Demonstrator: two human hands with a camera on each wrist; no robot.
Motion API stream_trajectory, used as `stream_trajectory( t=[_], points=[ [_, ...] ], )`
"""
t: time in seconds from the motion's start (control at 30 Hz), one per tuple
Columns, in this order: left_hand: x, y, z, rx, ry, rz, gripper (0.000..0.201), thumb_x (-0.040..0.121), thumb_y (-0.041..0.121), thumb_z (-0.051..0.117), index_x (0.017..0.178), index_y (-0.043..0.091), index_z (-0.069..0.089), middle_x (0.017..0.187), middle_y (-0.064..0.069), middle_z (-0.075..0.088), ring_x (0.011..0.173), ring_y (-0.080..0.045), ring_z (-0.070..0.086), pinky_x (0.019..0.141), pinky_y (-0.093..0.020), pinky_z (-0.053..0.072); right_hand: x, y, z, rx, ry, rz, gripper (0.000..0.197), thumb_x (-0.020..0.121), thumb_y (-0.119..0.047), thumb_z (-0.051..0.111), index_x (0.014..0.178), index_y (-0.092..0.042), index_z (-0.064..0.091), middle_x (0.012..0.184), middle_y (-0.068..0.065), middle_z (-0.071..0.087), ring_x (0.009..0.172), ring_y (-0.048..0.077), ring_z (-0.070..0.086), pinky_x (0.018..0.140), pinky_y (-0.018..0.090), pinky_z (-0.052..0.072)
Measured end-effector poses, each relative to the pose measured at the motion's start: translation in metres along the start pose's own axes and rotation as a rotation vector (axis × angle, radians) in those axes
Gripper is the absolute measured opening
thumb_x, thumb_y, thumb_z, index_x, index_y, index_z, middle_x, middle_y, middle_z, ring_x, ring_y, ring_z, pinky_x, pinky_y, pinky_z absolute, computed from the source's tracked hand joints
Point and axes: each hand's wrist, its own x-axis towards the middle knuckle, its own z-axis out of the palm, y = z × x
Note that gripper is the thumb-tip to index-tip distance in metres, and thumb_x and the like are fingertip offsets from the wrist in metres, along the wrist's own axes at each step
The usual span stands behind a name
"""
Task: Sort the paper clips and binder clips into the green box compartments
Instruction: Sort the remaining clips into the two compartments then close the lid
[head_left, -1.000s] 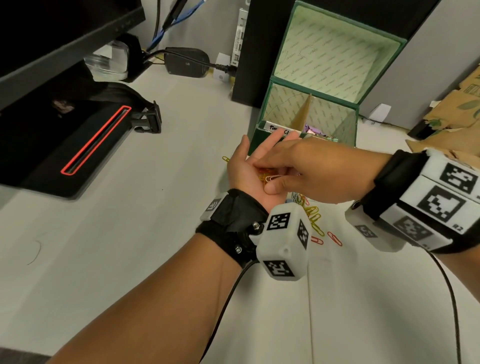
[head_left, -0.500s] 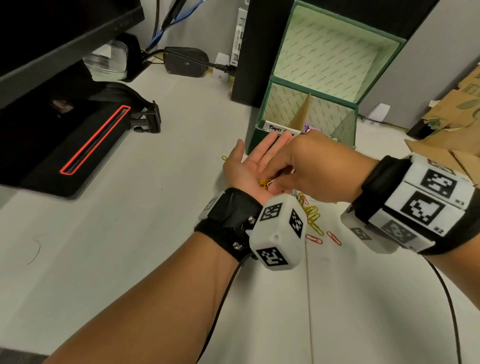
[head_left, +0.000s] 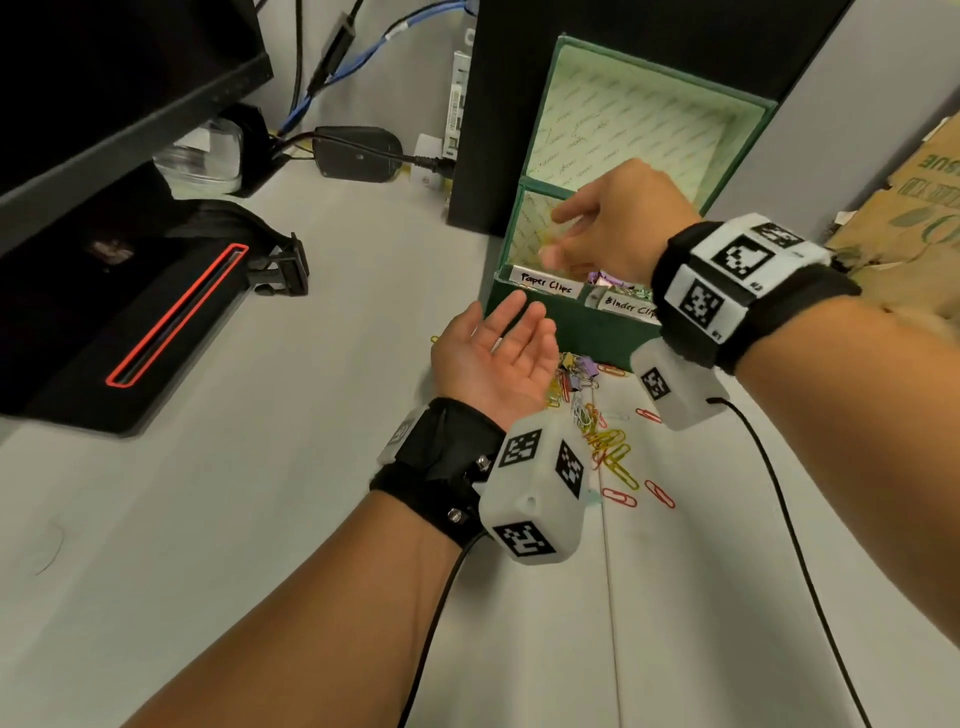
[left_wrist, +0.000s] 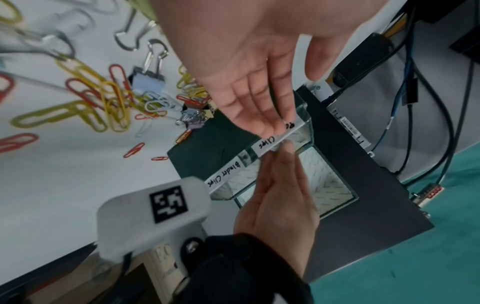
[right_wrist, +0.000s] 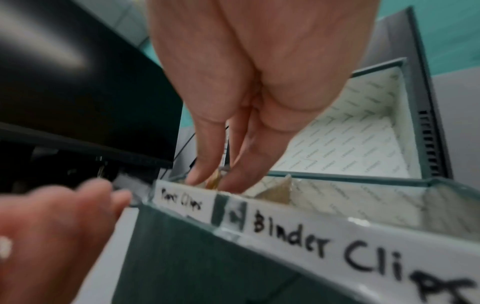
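Right hand (head_left: 608, 223) hangs over the green box (head_left: 545, 322), fingers pointing down into the compartment labelled "Paper Clips" (head_left: 546, 283); fingertips (right_wrist: 200, 174) close together, something yellowish blurred between them, grip cannot be confirmed. Left hand (head_left: 493, 358) palm-up, fingers straight and relaxed, holding nothing, just before the box's front wall. Loose paper clips (head_left: 613, 447) and binder clips (head_left: 576, 371) lie on the white table (head_left: 260, 467) beside the left wrist.

The left hand (head_left: 496, 356) lies palm up, its fingers straight and relaxed, holding nothing, the forearm reaching in from below. The right hand (head_left: 605, 223) is raised beyond it, palm down, the forearm entering from the right. Its thumb and 2 fingers (right_wrist: 207, 160) point downward, close together (whether they pinch anything is blurred).
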Motion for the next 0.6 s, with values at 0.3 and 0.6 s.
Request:
stream_trajectory(
  t=[0.3, 0.6],
  points=[
    [-0.013, 0.018, 0.012, 0.144, -0.091, 0.145, 0.022, 0.093, 0.023, 0.045, 0.084, 0.011, 0.061, 0.056, 0.001, 0.041, 0.046, -0.012, 0.033, 0.047, -0.021, 0.027, -0.053, 0.016, -0.019, 0.019, 0.149, -0.129, 0.024, 0.088, -0.043, 0.066, 0.105, -0.028, 0.072, 0.092, -0.009, 0.069, 0.085, 0.008, 0.063, 0.073, 0.022, 0.045],
    [-0.035, 0.036, 0.023, 1.137, 0.165, 0.380, 0.014, 0.089, 0.018, 0.053, 0.082, 0.015, 0.066, 0.069, 0.000, 0.053, 0.056, -0.017, 0.045, 0.053, -0.023, 0.037, -0.116, 0.099, -0.013, -0.390, -0.338, 0.016, 0.059, 0.087, -0.063, 0.051, 0.137, -0.032, 0.051, 0.137, -0.005, 0.055, 0.117, 0.019, 0.053, 0.102, 0.035, 0.036]
  ],
)
